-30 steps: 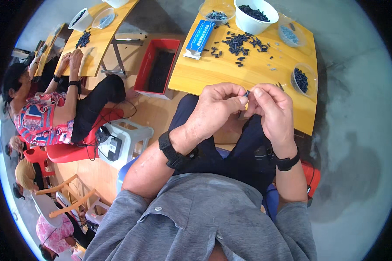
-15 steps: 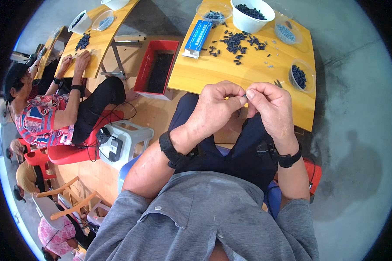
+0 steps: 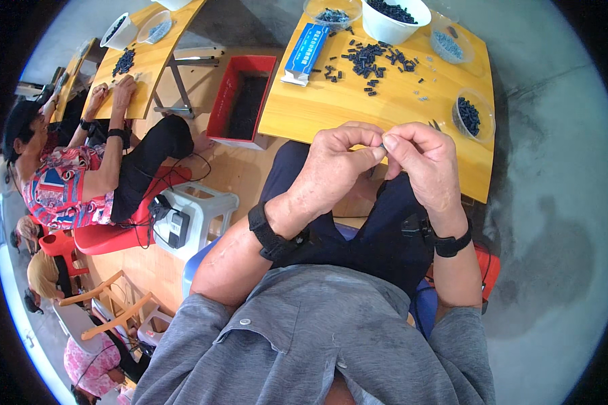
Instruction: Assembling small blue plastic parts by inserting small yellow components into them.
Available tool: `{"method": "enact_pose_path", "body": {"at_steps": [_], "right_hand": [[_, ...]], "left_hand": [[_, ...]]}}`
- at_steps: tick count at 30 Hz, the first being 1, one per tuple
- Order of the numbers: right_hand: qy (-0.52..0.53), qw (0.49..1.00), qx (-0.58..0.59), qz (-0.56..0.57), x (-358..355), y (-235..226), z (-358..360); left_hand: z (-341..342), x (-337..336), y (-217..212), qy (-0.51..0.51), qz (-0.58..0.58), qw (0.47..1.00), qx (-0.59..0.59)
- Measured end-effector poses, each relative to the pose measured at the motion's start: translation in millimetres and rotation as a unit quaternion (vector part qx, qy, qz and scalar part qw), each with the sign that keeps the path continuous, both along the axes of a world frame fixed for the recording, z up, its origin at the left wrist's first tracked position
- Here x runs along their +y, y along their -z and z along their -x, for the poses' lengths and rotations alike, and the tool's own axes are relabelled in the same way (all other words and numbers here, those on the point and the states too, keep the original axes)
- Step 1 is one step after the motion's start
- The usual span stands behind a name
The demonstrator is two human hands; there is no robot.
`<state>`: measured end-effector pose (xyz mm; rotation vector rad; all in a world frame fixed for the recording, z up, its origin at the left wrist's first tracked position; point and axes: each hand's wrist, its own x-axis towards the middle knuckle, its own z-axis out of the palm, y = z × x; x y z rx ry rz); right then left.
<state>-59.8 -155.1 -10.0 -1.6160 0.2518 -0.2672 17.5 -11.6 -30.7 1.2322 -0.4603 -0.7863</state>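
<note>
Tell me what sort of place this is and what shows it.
Probably a small hand-assembly workshop: small black parts lie heaped on a yellow wooden table beside a white tub of more, and a co-worker sits at a similar table to the left.

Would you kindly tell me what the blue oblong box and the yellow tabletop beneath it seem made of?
The blue oblong box: probably smooth cardboard, given its flat, printed faces. The yellow tabletop: possibly wood or laminate, satin, given faint grain streaks.
</note>
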Motion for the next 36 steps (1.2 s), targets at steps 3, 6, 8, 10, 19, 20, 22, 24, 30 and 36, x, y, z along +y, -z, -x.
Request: {"method": "enact_pose_path", "body": {"at_steps": [3, 6, 8, 10, 19, 20, 22, 24, 30, 36], "right_hand": [[0.001, 1.000, 0.013, 0.002, -1, 0, 0], [0.004, 1.000, 0.020, 0.014, -2, 0, -1], [0.011, 1.000, 0.014, 0.024, -3, 0, -2], [0.007, 1.000, 0.014, 0.018, -4, 2, -3], [-0.039, 0.965, 0.125, -0.227, -13, 9, -5], [-0.083, 0.938, 0.175, -0.287, -14, 9, -5], [-0.118, 0.913, 0.180, -0.346, -8, 11, -7], [-0.152, 0.884, 0.183, -0.403, -2, 10, -8], [-0.204, 0.857, 0.155, -0.447, -5, 23, -5], [-0.198, 0.842, 0.176, -0.470, -2, 23, -3]], "left_hand": [[1, -2, 3, -0.012, -0.004, 1.000, 0.005], [1, -4, 5, -0.016, 0.015, 1.000, 0.015], [0, -5, 6, -0.015, 0.017, 1.000, 0.000], [0, -6, 6, -0.019, 0.018, 1.000, 0.011], [-3, -4, 2, -0.027, 0.027, 0.999, 0.035], [-3, -4, 2, -0.029, 0.036, 0.998, 0.032], [-2, -3, 0, -0.022, 0.035, 0.998, 0.040], [-2, -3, -3, -0.014, 0.036, 0.998, 0.048], [-4, -1, -8, 0.022, 0.061, 0.992, 0.112], [-6, 1, -7, 0.059, 0.048, 0.988, 0.134]]}}
